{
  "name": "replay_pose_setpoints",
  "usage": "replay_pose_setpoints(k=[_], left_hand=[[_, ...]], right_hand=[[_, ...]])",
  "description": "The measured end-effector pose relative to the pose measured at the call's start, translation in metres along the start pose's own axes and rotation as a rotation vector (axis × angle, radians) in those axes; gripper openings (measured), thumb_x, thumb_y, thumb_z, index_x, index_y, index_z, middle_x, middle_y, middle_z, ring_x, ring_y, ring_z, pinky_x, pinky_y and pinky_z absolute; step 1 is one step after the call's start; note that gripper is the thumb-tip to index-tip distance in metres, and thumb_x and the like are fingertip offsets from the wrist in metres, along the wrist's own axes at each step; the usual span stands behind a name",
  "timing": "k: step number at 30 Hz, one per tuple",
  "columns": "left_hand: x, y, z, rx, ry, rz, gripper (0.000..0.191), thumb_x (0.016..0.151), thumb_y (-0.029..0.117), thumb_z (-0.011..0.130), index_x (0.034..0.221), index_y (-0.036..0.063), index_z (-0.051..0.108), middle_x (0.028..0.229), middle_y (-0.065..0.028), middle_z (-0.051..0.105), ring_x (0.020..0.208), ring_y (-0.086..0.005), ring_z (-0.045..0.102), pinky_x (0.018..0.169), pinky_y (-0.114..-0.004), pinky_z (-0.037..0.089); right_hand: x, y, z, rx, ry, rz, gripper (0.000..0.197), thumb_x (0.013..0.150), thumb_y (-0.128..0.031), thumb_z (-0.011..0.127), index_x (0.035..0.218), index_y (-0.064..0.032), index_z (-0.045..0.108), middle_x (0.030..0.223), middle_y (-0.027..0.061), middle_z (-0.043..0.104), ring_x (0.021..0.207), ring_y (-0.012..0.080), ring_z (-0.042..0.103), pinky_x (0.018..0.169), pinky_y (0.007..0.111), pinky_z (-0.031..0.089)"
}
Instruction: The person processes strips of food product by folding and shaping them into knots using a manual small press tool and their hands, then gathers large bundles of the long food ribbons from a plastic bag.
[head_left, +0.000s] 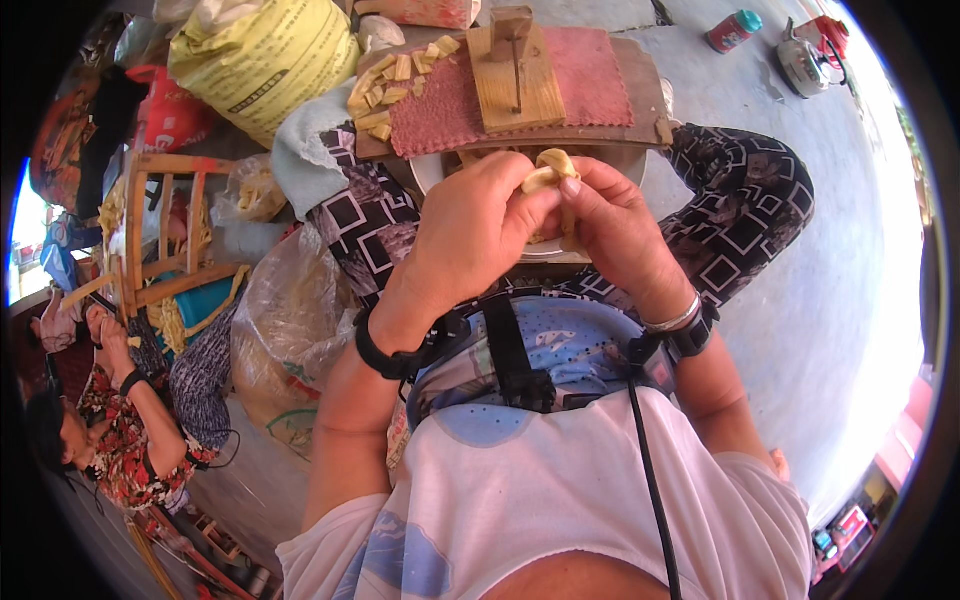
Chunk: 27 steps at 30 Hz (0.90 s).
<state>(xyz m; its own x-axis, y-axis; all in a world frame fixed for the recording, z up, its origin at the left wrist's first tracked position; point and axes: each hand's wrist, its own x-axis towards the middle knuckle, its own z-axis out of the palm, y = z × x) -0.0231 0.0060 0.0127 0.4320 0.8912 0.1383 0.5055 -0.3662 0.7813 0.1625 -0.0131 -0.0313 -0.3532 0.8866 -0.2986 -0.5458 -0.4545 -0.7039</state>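
Note:
My left hand (476, 225) and my right hand (626, 232) meet above my lap, both gripping a pale yellow pliable strip (553, 169). The strip is looped over itself at the fingertips, and a tail hangs below my right hand. Under the hands is a white basin (637, 171), its contents mostly hidden. Across its far side lies a wooden board (646, 101) with a red cloth (596, 82) on top. A wooden block with an upright end and a thin metal rod (525, 97) rests on the cloth. Several folded yellow pieces (403, 69) are heaped at the board's left.
To my left stand a full yellow woven sack (262, 71), a large clear plastic bag (289, 330) and a wooden chair (201, 217). Another person (142, 442) sits at far left, hands raised. A bottle (733, 31) and a metal kettle (804, 69) stand at far right.

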Motion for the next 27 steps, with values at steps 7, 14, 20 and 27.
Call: replay_pose_setpoints(k=[7, 14, 20, 27], left_hand=[[-0.014, -0.017, -0.006, -0.308, -0.062, -0.143, 0.018, 0.095, 0.013, 0.057, 0.087, -0.003, 0.06, 0.072, -0.0075, 0.052, 0.065, -0.0151, 0.047, 0.06, -0.031, 0.042], [0.017, -0.006, -0.022, -0.009, 0.008, 0.126, 0.037, 0.088, 0.019, 0.064, 0.12, 0.0019, 0.057, 0.103, -0.0108, 0.066, 0.094, -0.024, 0.06, 0.08, -0.034, 0.047], [0.019, -0.017, -0.018, 0.184, -0.155, 0.18, 0.016, 0.089, 0.017, 0.06, 0.088, 0.0017, 0.065, 0.071, -0.015, 0.06, 0.07, -0.033, 0.059, 0.064, -0.039, 0.047], [0.047, -0.05, -0.015, -0.408, -0.055, -0.287, 0.017, 0.095, 0.013, 0.057, 0.102, -0.0016, 0.063, 0.078, -0.0058, 0.064, 0.072, -0.0112, 0.062, 0.064, -0.027, 0.05]], right_hand=[[-0.012, -0.037, -0.027, -0.897, 0.005, -0.217, 0.009, 0.086, -0.001, 0.066, 0.095, 0.0001, 0.068, 0.088, 0.001, 0.067, 0.076, 0.008, 0.06, 0.069, 0.022, 0.049], [-0.005, -0.053, 0.007, -1.195, 0.02, -0.484, 0.011, 0.081, 0.003, 0.066, 0.091, 0.0001, 0.066, 0.083, 0.0069, 0.064, 0.078, 0.0157, 0.062, 0.069, 0.027, 0.049], [0.005, -0.065, 0.007, -1.254, -0.071, -0.466, 0.009, 0.08, 0.0, 0.067, 0.089, 0.0001, 0.065, 0.079, 0.0108, 0.064, 0.072, 0.0216, 0.063, 0.067, 0.03, 0.05], [0.048, -0.076, -0.003, -1.41, 0.0, -0.564, 0.011, 0.083, -0.008, 0.064, 0.09, -0.0001, 0.065, 0.079, 0.0148, 0.065, 0.07, 0.029, 0.065, 0.065, 0.034, 0.05]])
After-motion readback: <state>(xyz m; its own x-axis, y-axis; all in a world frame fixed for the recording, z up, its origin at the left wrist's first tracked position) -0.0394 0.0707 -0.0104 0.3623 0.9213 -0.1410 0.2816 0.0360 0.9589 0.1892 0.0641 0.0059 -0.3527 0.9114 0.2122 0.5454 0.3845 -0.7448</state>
